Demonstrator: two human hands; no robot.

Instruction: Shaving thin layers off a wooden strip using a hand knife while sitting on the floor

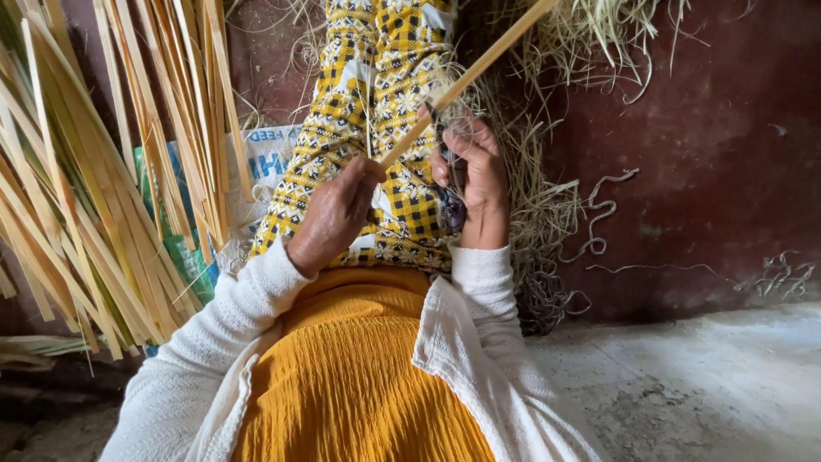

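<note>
The dark red wall fills the far side, and the pale grey concrete floor lies at the near right. At the left stands a big bundle of flat, pale yellow cane strips, leaning against the wall. Behind it a white and blue printed plastic sack shows only in part. A heap of thin, straw-coloured shavings lies at the far centre and spreads to the right, with some curled threads on the wall side.

The person sits with a yellow and black patterned cloth over the legs. The left hand is closed around the lower end of one long, pale flat cane strip, which rises to the far right and is cut off by the top edge. The right hand is closed on a small dark knife, with the blade at the strip.

Judging from the many shavings and the bundle, much is already worked, and this strip is in progress. How many strips remain I cannot tell. The knife blade is hard to make out.
</note>
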